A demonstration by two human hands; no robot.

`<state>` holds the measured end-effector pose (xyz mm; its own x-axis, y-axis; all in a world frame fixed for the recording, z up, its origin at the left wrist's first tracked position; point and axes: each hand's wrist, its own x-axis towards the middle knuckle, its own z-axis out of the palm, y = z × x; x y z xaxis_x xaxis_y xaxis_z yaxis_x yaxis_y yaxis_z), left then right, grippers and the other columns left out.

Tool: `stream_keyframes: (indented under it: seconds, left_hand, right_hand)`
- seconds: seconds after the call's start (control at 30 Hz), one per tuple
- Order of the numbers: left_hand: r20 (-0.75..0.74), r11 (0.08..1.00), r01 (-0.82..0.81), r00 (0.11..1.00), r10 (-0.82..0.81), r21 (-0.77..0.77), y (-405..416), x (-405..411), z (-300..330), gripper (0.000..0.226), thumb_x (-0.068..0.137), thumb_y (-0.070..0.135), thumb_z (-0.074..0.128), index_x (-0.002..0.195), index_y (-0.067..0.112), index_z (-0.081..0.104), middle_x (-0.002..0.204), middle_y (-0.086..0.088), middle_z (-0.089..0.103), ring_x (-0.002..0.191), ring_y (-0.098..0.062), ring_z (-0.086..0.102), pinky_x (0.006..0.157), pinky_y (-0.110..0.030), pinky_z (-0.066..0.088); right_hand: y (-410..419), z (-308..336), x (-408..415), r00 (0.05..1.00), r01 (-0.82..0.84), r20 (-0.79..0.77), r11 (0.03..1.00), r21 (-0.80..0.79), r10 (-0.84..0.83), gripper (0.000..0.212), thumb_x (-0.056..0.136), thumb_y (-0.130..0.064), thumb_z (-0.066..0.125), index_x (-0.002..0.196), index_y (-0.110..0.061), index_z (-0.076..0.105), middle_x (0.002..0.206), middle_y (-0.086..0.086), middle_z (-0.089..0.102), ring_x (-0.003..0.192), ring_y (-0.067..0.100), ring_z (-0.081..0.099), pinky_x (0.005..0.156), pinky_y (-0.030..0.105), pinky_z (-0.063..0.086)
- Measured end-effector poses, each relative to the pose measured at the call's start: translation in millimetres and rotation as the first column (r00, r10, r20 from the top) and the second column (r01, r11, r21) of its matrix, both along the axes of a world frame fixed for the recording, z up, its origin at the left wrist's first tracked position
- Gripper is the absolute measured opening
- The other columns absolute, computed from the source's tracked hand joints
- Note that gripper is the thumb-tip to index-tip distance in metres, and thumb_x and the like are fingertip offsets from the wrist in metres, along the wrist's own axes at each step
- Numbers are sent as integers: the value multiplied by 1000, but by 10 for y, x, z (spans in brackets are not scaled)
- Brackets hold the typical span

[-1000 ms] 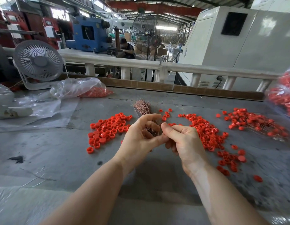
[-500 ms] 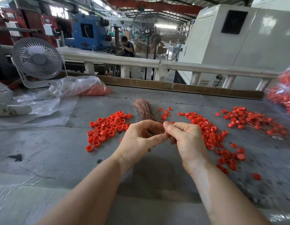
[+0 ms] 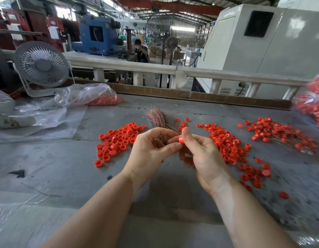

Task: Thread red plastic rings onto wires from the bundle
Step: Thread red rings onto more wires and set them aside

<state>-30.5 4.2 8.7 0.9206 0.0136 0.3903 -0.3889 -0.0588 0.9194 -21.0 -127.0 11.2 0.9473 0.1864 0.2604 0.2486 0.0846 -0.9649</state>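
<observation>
Red plastic ring sits pinched at my right hand, thumb on top, touching my left hand's fingertips, which curl around the copper wire bundle fanning beyond them. To thread cleanly, I judge I should isolate one strand and line it up with the ring's hole. Loose rings lie just right of my right hand.

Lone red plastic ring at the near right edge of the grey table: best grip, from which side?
Pinch the lone red plastic ring across its outer wall, coming from above. It lies apart from the other rings on the grey table, so fingers probably fit on either side.
</observation>
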Motion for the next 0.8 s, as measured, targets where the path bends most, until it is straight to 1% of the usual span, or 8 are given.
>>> stream_keyframes:
  seconds: [0.07, 0.2, 0.3, 0.4, 0.5, 0.67, 0.73, 0.8]
  left_hand:
    - [7, 1000, -6, 1000, 6, 10, -3, -7, 4, 18, 71, 8, 77, 85, 18, 71, 59, 11, 61, 55, -11, 43, 50, -19, 41]
    - [25, 1000, 14, 1000, -15, 21, -11, -23, 20, 22, 67, 12, 79, 85, 24, 71, 71, 10, 62, 55, -4, 46, 53, -15, 41]
    - [31, 1000, 12, 999, -13, 23, -1, -12, 20, 21, 69, 10, 78, 83, 24, 72, 78, 5, 60, 56, -2, 46, 53, -14, 40]
    - [31, 999, 15, 999, -16, 30, 1, -3, 16, 23, 70, 6, 77, 85, 24, 72, 84, 1, 61, 58, -5, 46, 53, -16, 41]
    - [30, 999, 29, 999, -30, 31, 2, -8, 16, 24, 70, 5, 76, 86, 23, 72, 87, -2, 61, 61, -9, 47, 53, -17, 42]
    - [40, 999, 48, 998, -49, 16, -5, -24, 32, 24, 70, 0, 75, 87, 17, 71, 89, -7, 61, 58, 0, 50, 52, -12, 41]
    - [41, 999, 53, 998, -54, 7, -8, -30, 36, 24, 70, -1, 74, 87, 16, 71, 90, -9, 61, 58, 1, 51, 52, -11, 40]
    - [41, 999, 52, 998, -52, 5, -8, -32, 37, 25, 70, -2, 75, 86, 16, 71, 89, -7, 60, 58, 2, 50, 52, -11, 40]
  right_hand:
    - [8, 0, -1, 1000, 0, -1, 1000, 4, 0, 42, 80, -51, 53, 72, -15, 73, 53, -6, 55, 49, 5, 46, 43, 17, 33]
    - [27, 6, -5, 1000, 12, -8, 1000, -28, -12, 40, 79, -52, 52, 69, -20, 74, 54, -6, 58, 48, 4, 46, 42, 17, 33]
    - [31, 5, -6, 999, 28, -32, 999, -32, -29, 50, 80, -54, 47, 70, -12, 73, 50, -3, 54, 48, 6, 47, 41, 18, 33]
    - [19, 6, 0, 995, 49, -84, 999, 5, -48, 61, 78, -58, 44, 75, -4, 71, 54, 2, 57, 49, 8, 49, 42, 19, 33]
    - [17, 8, -1, 993, 50, -113, 999, 21, -48, 60, 80, -55, 43, 77, -3, 72, 59, 4, 61, 51, 9, 50, 42, 19, 34]
    - [30, 27, -11, 991, 37, -131, 998, 54, -30, 57, 78, -53, 45, 75, -3, 72, 60, 3, 63, 48, 10, 49, 40, 19, 32]
    - [33, 28, -8, 990, 35, -142, 997, 65, -26, 59, 77, -52, 45, 78, 1, 70, 61, 4, 63, 48, 10, 48, 40, 20, 32]
    - [30, 26, -4, 988, 36, -150, 997, 71, -25, 61, 77, -52, 46, 81, 5, 69, 61, 5, 62, 48, 10, 48, 40, 20, 32]
